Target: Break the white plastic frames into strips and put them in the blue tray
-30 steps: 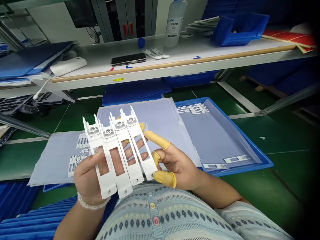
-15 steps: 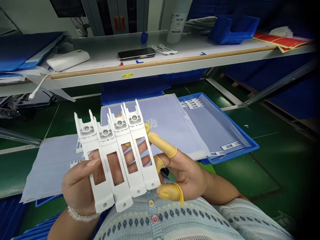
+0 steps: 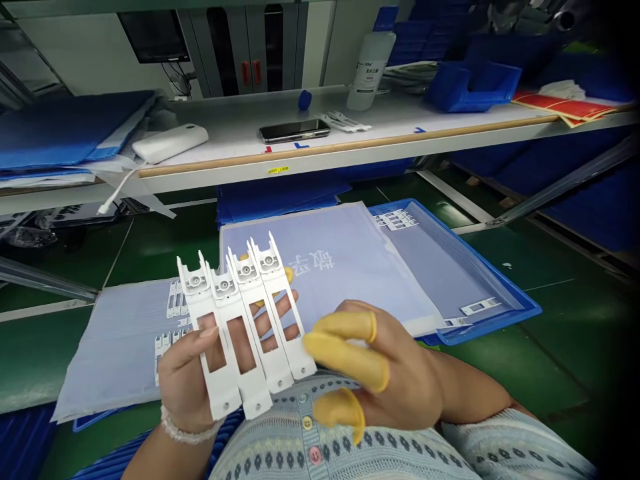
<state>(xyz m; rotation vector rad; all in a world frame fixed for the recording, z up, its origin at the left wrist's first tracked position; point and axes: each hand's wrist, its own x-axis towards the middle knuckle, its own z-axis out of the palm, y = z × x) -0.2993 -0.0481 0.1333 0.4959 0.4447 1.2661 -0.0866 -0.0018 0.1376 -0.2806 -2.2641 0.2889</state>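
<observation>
My left hand (image 3: 187, 370) holds several white plastic frames (image 3: 243, 350) side by side in a slanted fan. Its thumb presses on the leftmost frame, and its fingers show behind through the rectangular cut-outs. Each frame has two prongs and a round boss at the top, and a small hole at the lower end. My right hand (image 3: 385, 370), with yellow finger cots on the thumb and fingers, is at the right of the lower ends. Its thumb and fingers are apart with nothing between them. The fingertips are close to the rightmost frame; whether they touch it I cannot tell.
Beyond my hands, a white sheet (image 3: 345, 260) partly overlaps a blue tray (image 3: 525, 310) holding similar frames. More frames lie on another sheet (image 3: 110, 347) at left. The shelf (image 3: 225, 107) carries a phone (image 3: 295, 131), a white device (image 3: 170, 143), a bottle (image 3: 371, 70) and a blue bin (image 3: 473, 97).
My right hand has turned over and drawn its fingers back from behind the rightmost frame to its lower right side. My left hand still holds the frames. The camera view has shifted.
</observation>
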